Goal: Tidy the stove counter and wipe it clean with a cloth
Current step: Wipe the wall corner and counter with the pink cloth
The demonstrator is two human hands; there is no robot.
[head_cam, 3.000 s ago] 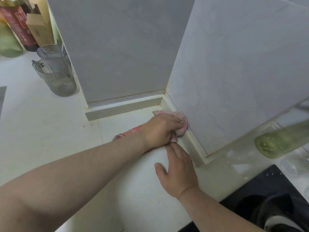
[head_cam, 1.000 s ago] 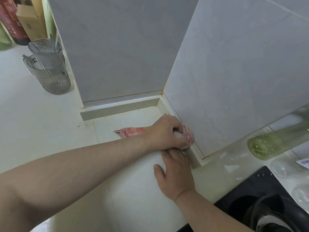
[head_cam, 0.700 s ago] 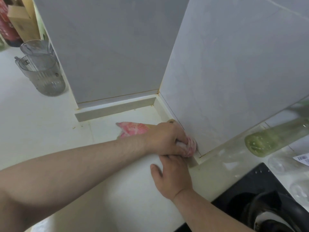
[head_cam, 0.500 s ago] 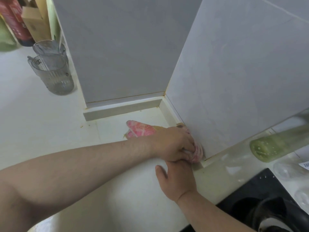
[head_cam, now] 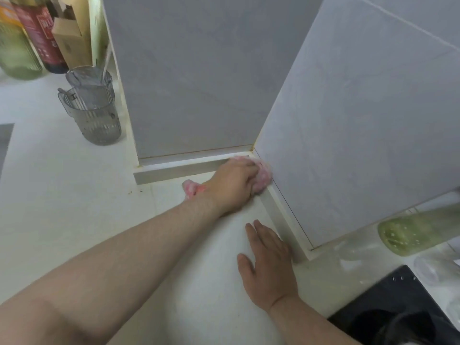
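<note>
Pink cloth clenched in your left hand at wall corner; right hand flat, open-fingered, on counter at 5 o'clock.

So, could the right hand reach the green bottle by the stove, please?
Probably yes: the right hand rests flat and empty on the counter, and the stretch between it and the green bottle looks free.

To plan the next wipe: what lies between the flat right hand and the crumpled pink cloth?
Head view: only bare white countertop lies between the right hand and the crumpled pink cloth, which the left hand grips at the wall corner.
</note>
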